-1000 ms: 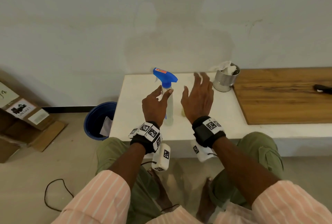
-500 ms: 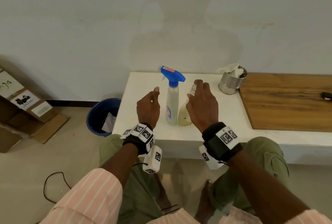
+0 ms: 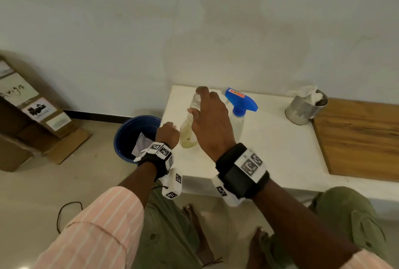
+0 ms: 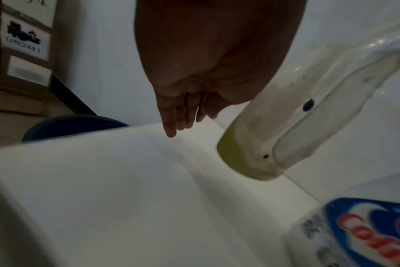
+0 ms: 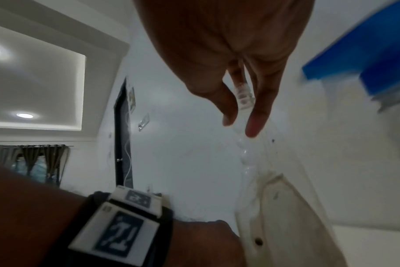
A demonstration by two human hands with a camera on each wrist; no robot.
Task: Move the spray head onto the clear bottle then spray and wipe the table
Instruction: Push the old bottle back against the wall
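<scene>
A clear bottle point(image 3: 188, 131) with a little yellowish liquid and no cap leans near the left end of the white table point(image 3: 280, 152). My right hand point(image 3: 210, 117) reaches over it and pinches its threaded neck point(image 5: 243, 97) between thumb and fingers. The spray bottle point(image 3: 237, 126) with the blue spray head point(image 3: 240, 101) stands just right of it, partly hidden by that hand. My left hand point(image 3: 167, 132) hangs by the clear bottle's base at the table's left edge; its fingers point(image 4: 178, 117) point down and hold nothing.
A steel can point(image 3: 306, 107) stuffed with tissue stands at the back, beside a wooden board point(image 3: 362, 139) on the right. On the floor left of the table sit a blue bin point(image 3: 129, 137) and cardboard boxes point(image 3: 32, 115). My knees are under the table's front edge.
My right hand has taken the clear bottle by the neck and carried it from the right of the spray bottle to its left. The left hand has dropped back toward the table's left edge.
</scene>
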